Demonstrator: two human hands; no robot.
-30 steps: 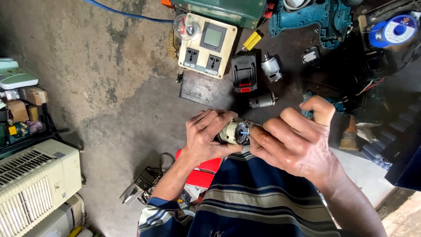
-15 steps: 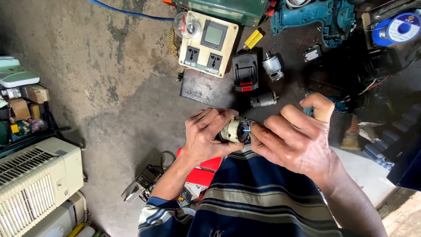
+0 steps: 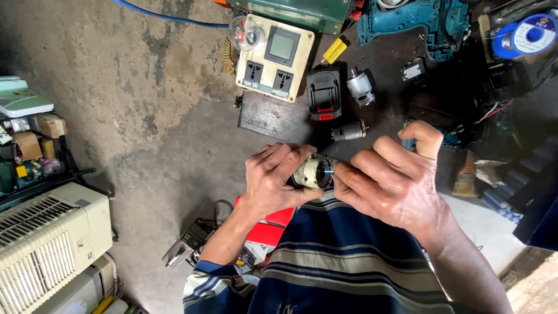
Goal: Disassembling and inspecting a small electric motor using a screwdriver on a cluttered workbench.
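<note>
Closest to the camera, the person's lap in a striped blue shirt (image 3: 349, 261) fills the lower frame, and both hands meet just above it. The left hand (image 3: 276, 177) wraps its fingers around a small cylindrical motor (image 3: 311, 173), closed on its pale casing so that one end faces the other hand. The right hand (image 3: 392, 186) presses in from the other side, thumb and forefinger pinched narrowly at that end, where a thin blue wire (image 3: 329, 171) shows; whether the fingers hold the wire itself or a small tool cannot be told. The motor is held over the lap, clear of the floor, seemingly so that both hands can steady it while working on its end.

Just beyond the hands, on the concrete floor (image 3: 145, 116), lies a second small motor (image 3: 349, 131), and a little farther stand a black and red battery pack (image 3: 323, 93) and another grey motor (image 3: 361, 87), all within easy reach. Past them sits a cream socket box with a screen (image 3: 276, 55), a yellow part (image 3: 336, 50) beside it. Farthest off are a teal power tool body (image 3: 415, 20) and a blue spool (image 3: 529, 35). To the left, well apart, stands a white ribbed appliance (image 3: 46, 238).
</note>
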